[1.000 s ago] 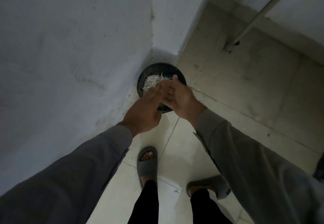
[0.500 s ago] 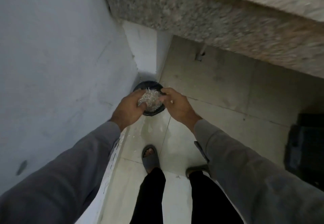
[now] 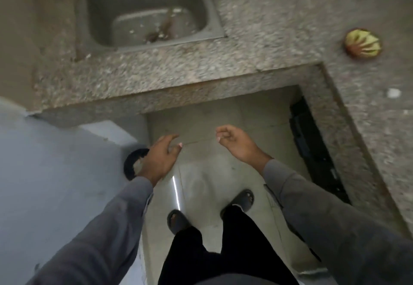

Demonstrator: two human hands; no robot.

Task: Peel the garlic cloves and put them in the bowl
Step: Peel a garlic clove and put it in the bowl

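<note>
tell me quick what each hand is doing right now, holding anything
Left hand: open, fingers loosely spread, holding nothing.
Right hand: open, fingers loosely curled, holding nothing.

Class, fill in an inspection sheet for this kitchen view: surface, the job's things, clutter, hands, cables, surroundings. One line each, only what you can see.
Surface: speckled stone counter, L-shaped, with a steel sink set in it.
Job's things: dark container on the floor by the wall, partly hidden by the left hand; pale scraps inside. No garlic cloves or bowl clearly seen.
Clutter: round yellow-and-red object on the counter; debris in the sink.
Hands: left hand and right hand apart, fingers loosely curled, holding nothing.
Cables: nothing seen.
Surroundings: tiled floor, pale wall, black object under the counter.
</note>
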